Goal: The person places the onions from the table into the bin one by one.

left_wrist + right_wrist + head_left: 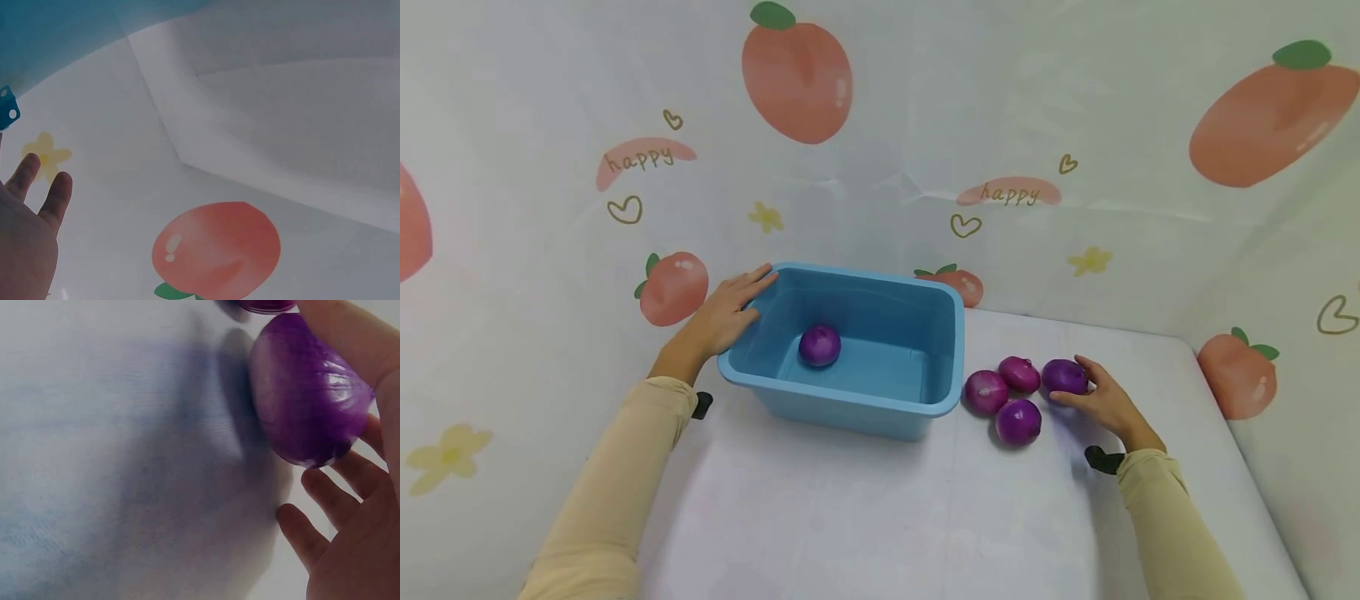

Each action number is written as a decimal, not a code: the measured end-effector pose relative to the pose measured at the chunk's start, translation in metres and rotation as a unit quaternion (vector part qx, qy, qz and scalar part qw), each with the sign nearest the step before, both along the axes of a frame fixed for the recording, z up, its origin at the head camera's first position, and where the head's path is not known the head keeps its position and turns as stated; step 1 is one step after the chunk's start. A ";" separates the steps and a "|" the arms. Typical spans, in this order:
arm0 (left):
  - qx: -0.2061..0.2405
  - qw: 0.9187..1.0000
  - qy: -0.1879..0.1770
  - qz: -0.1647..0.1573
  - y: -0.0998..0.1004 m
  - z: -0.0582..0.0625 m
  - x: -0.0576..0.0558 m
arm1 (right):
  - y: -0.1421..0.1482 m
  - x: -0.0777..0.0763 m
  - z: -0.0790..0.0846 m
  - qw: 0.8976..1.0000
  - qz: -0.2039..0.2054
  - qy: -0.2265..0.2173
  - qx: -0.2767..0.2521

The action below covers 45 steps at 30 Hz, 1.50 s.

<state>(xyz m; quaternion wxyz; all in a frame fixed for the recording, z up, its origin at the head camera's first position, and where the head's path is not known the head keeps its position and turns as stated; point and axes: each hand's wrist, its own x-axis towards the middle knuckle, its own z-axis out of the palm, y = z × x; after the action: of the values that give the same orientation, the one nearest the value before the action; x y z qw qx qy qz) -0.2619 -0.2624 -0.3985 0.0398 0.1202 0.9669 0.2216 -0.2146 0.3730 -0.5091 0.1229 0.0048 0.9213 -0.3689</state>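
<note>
Where the right hand (1105, 406) is placed: the rightmost purple onion (1063, 376) is held between bent fingers and thumb; whether it is raised off the table (865, 517) cannot be told.
Held onion: it is set just left of the right palm, its pointed end turned toward that palm in the right wrist view.
Left hand (721, 315): straight, spread fingers are rested on the left rim of the blue bin (842, 418); no onion is held.
Blue bin: it is placed left of the held onion, its long axis laid roughly left to right, its right end nearer the right hand.
Between bin and held onion: a round onion (986, 392), a back onion (1018, 375) and a front onion (1018, 422) are clustered.
Inside the bin: one onion (819, 345) is seen, left of centre.
</note>
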 end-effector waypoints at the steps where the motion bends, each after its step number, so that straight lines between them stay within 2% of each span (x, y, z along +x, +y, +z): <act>1: 0.000 1.000 0.000 0.000 0.000 0.000 0.000 | 0.000 0.000 -0.001 1.000 -0.001 -0.002 -0.001; 12: 0.001 1.000 -0.003 -0.003 0.001 0.002 -0.002 | 0.000 0.001 -0.007 1.000 -0.013 -0.014 -0.012; 17: 0.004 1.000 -0.005 -0.003 0.000 0.003 -0.002 | -0.003 0.000 -0.002 1.000 -0.021 -0.013 -0.011; 23: 0.013 1.000 -0.009 0.000 -0.001 0.004 -0.002 | -0.008 -0.003 0.023 0.998 -0.045 0.006 -0.036; 34: 0.022 1.000 -0.001 -0.010 -0.001 0.002 -0.002 | -0.035 -0.014 0.069 0.988 -0.062 0.129 -0.055; 40: 0.027 1.000 0.000 -0.012 -0.002 0.000 0.001 | -0.059 -0.021 0.098 0.977 -0.030 0.198 -0.072; 45: 0.030 0.999 0.002 -0.013 -0.002 -0.001 0.001 | -0.081 -0.025 0.121 0.971 0.014 0.221 -0.092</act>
<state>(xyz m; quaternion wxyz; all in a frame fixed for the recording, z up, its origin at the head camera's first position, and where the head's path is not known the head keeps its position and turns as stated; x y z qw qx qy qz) -0.2608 -0.2641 -0.3991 0.0374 0.1343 0.9582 0.2500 -0.2396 0.2923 -0.3876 -0.0786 -0.1011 0.8878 -0.4420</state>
